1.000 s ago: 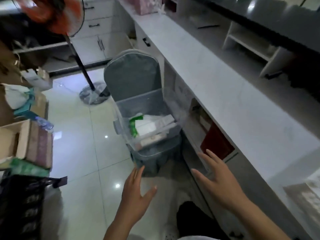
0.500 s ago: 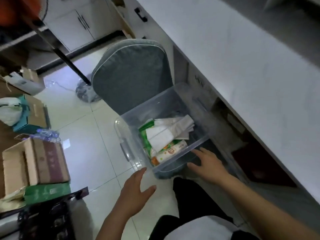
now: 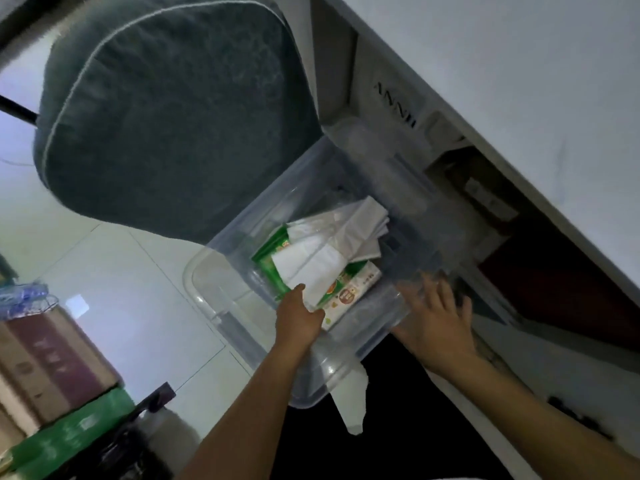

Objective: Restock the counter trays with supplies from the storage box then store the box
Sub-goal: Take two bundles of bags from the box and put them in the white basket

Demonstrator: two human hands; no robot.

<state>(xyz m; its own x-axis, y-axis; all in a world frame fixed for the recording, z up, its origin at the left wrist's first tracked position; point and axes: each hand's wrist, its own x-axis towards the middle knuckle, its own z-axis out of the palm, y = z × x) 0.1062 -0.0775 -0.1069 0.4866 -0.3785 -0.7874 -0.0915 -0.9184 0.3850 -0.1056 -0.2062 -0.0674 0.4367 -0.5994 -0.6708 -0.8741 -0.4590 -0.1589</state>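
Head view: my hands reach the clear storage box [image 3: 207, 289] by the grey chair [image 3: 173, 116], below the white counter [image 3: 519, 64].
My left hand [image 3: 299, 317] dips onto green packets [image 3: 270, 261] and white paper [image 3: 339, 244], its fingers hidden and its grip unclear. My right hand [image 3: 436, 320] presses splayed fingers against the box's near wall. Supplies remain inside, so restocking looks barely begun.

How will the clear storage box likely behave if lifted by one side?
Probably light: the clear storage box holds only a few green packets and white folded sheets. Its thin see-through walls may flex. The loose contents would likely slide if it tilts.
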